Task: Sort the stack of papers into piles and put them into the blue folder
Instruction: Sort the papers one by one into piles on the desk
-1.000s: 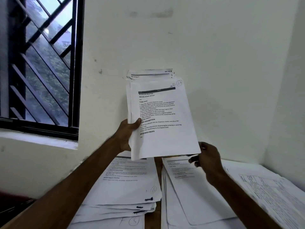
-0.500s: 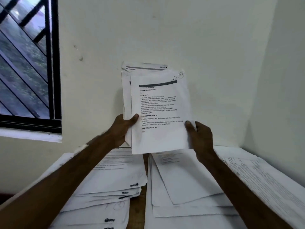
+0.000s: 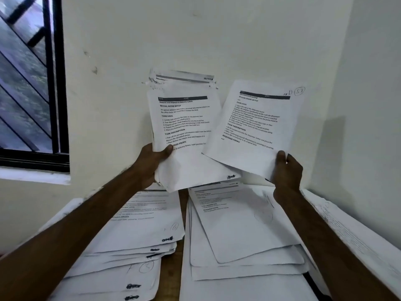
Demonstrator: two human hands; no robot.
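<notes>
My left hand (image 3: 152, 161) grips a stack of printed papers (image 3: 184, 127) by its lower left edge, held upright before the wall. My right hand (image 3: 286, 170) pinches the lower right corner of a single printed sheet (image 3: 253, 127), tilted and drawn off to the right of the stack, its left edge still overlapping it. Below lie sorted piles on the table: a left pile (image 3: 134, 231), a middle pile (image 3: 243, 231) and a right pile (image 3: 351, 231). No blue folder is in view.
A wooden table (image 3: 171, 263) shows as a narrow strip between the left and middle piles. White walls meet in a corner at the right. A barred window (image 3: 28, 83) with a sill is at the left.
My right hand rose from the table, took hold of the top sheet and pulled it off to the right, exposing another page on the stack. The view shifted right.
</notes>
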